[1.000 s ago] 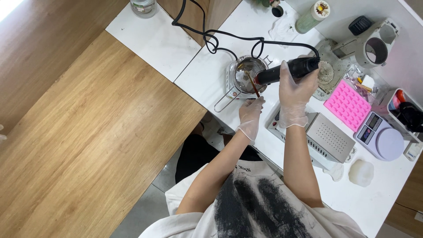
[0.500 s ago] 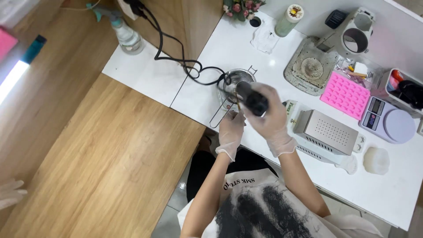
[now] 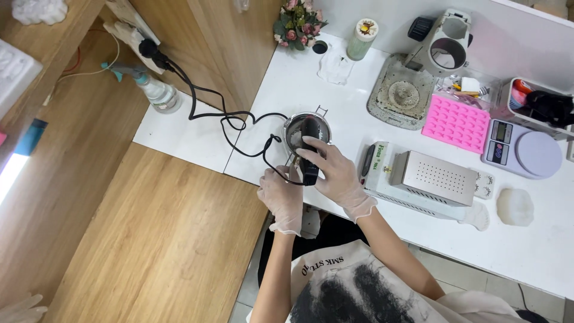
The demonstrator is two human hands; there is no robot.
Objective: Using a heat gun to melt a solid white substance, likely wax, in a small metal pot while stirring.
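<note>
My right hand point(image 3: 338, 174), in a clear glove, grips a black heat gun point(image 3: 310, 152) whose nozzle points into a small metal pot point(image 3: 292, 127) on the white table point(image 3: 353, 96). My gloved left hand point(image 3: 281, 196) rests at the table's near edge just below the pot, where the pot's wire handle ends. Its fingers are curled, and the gun's black cord point(image 3: 222, 119) loops across them. What the left hand holds is hidden. The cord runs left to a plug point(image 3: 147, 48) on the wooden wall.
A perforated metal box appliance point(image 3: 439, 176) stands right of my hands, with a pink mould point(image 3: 455, 122), a scale point(image 3: 523, 152) and a round stone plate point(image 3: 400, 96) behind it. A spray bottle point(image 3: 156, 90) stands at left. Another person's gloved hand point(image 3: 21, 310) shows bottom left.
The heat gun swung from lying across the pot to pointing down into it from the near side. My left hand drew back from the pot to the table edge. The view shifted right.
</note>
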